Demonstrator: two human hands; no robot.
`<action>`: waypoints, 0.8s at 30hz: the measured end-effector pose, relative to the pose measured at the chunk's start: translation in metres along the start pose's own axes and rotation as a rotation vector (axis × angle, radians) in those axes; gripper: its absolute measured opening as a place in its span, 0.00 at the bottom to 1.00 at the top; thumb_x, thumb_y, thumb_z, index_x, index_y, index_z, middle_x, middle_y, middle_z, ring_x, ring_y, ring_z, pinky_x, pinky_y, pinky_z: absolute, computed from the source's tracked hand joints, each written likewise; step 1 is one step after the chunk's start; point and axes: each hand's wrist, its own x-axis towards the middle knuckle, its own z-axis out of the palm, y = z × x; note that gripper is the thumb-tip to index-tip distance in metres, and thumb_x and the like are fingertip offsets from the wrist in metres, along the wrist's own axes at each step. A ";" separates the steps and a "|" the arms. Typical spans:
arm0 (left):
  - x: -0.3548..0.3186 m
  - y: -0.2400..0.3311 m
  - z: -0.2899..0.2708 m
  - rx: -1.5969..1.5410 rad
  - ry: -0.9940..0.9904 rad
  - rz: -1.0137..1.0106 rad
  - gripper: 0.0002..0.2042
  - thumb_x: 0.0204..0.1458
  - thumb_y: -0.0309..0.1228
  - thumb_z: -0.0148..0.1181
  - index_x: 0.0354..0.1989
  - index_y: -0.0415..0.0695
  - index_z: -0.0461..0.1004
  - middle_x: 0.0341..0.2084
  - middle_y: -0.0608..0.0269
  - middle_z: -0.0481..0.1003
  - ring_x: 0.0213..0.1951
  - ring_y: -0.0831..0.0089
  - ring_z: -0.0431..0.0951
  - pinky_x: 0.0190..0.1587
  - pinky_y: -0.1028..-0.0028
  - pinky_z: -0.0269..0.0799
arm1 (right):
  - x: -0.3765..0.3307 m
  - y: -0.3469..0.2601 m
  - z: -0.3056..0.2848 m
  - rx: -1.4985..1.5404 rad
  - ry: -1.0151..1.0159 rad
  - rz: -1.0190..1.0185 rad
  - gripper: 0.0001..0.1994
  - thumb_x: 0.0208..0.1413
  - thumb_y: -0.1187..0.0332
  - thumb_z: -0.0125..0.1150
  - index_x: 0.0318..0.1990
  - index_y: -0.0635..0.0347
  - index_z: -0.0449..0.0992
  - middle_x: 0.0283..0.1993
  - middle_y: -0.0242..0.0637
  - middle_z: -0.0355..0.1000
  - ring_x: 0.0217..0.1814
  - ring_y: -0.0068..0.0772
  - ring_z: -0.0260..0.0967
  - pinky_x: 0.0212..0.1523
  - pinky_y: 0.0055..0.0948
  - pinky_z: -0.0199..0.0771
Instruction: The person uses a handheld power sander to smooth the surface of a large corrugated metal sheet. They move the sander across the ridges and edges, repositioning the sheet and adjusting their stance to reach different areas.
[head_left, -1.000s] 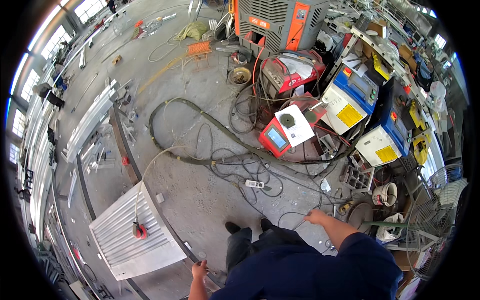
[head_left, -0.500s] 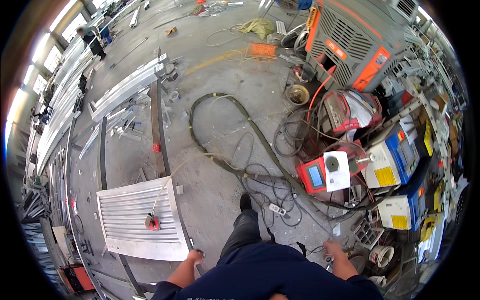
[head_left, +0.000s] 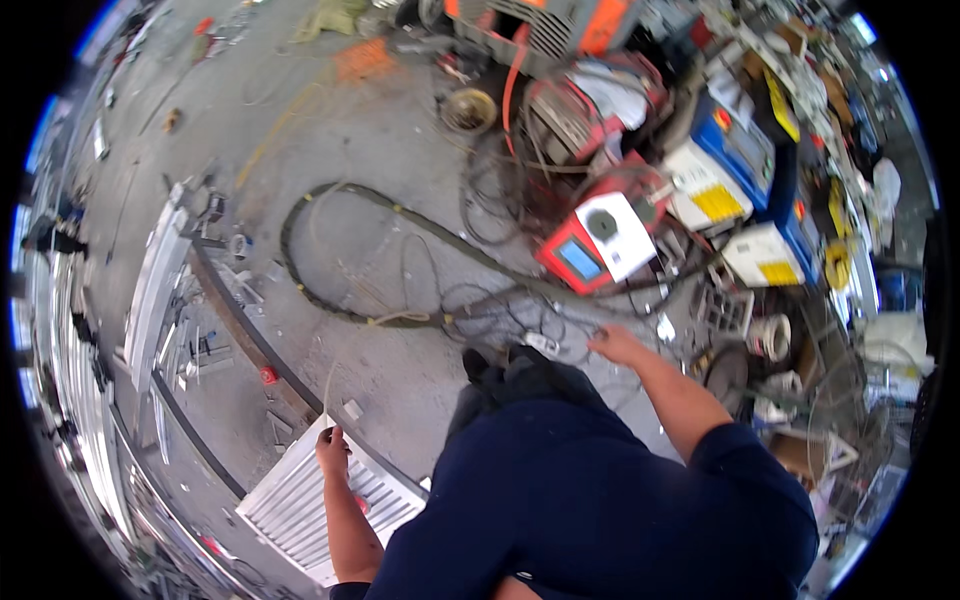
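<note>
My left hand (head_left: pixel 332 452) is over the upper corner of a white ribbed metal panel (head_left: pixel 290 495). Its fingers are curled, and a thin pale hose (head_left: pixel 328 385) runs to the fingertips; whether they grip it is unclear. My forearm hides part of the panel, and only a bit of a red tool (head_left: pixel 361 505) shows beside it. My right hand (head_left: pixel 615 346) hangs in the air with its fingers loosely apart and nothing visible in it. Below that hand, on the floor, are tangled cables and a white power strip (head_left: pixel 541 343).
A dark thick hose (head_left: pixel 287 240) loops across the floor ahead. A red machine with a screen (head_left: pixel 578 262), white-and-blue machines (head_left: pixel 715 190) and a bucket (head_left: pixel 770 336) crowd the right. Dark metal rails (head_left: pixel 235 320) and aluminium profiles (head_left: pixel 150 285) lie left.
My view has turned to the right, and the scene is slightly blurred. Both hands appear further forward, the left beside the pale hose. Both shoes now stand close together.
</note>
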 end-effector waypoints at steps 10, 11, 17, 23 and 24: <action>-0.097 -0.079 -0.022 0.484 -0.336 -0.466 0.15 0.60 0.42 0.60 0.40 0.40 0.75 0.24 0.61 0.76 0.24 0.69 0.78 0.28 0.67 0.75 | -0.066 0.093 0.077 0.392 0.043 0.324 0.27 0.54 0.51 0.67 0.52 0.66 0.78 0.42 0.46 0.81 0.37 0.36 0.81 0.41 0.36 0.80; -0.086 -0.072 -0.024 0.508 -0.348 -0.457 0.16 0.61 0.42 0.59 0.41 0.40 0.75 0.25 0.61 0.76 0.25 0.69 0.78 0.28 0.67 0.75 | -0.083 0.113 0.084 0.443 0.050 0.397 0.27 0.54 0.51 0.67 0.52 0.66 0.79 0.42 0.45 0.81 0.37 0.36 0.81 0.40 0.36 0.80; 0.064 0.057 0.013 0.234 -0.116 -0.250 0.17 0.64 0.43 0.55 0.48 0.39 0.74 0.28 0.58 0.77 0.27 0.70 0.79 0.30 0.70 0.77 | -0.181 0.177 0.142 0.756 0.098 0.795 0.23 0.55 0.55 0.65 0.49 0.67 0.80 0.38 0.40 0.79 0.34 0.32 0.77 0.36 0.33 0.81; 0.138 0.220 0.151 0.399 -0.493 0.185 0.20 0.60 0.45 0.60 0.51 0.41 0.73 0.28 0.59 0.75 0.25 0.70 0.76 0.28 0.72 0.72 | -0.261 0.178 0.221 1.094 0.321 0.952 0.20 0.57 0.57 0.66 0.48 0.65 0.80 0.39 0.39 0.79 0.33 0.31 0.77 0.35 0.32 0.81; 0.142 0.236 0.180 0.450 -0.527 0.201 0.21 0.60 0.45 0.60 0.52 0.41 0.73 0.29 0.59 0.75 0.25 0.70 0.76 0.29 0.72 0.72 | -0.275 0.172 0.233 1.144 0.353 0.978 0.20 0.57 0.57 0.66 0.48 0.65 0.80 0.38 0.39 0.79 0.32 0.31 0.77 0.34 0.31 0.81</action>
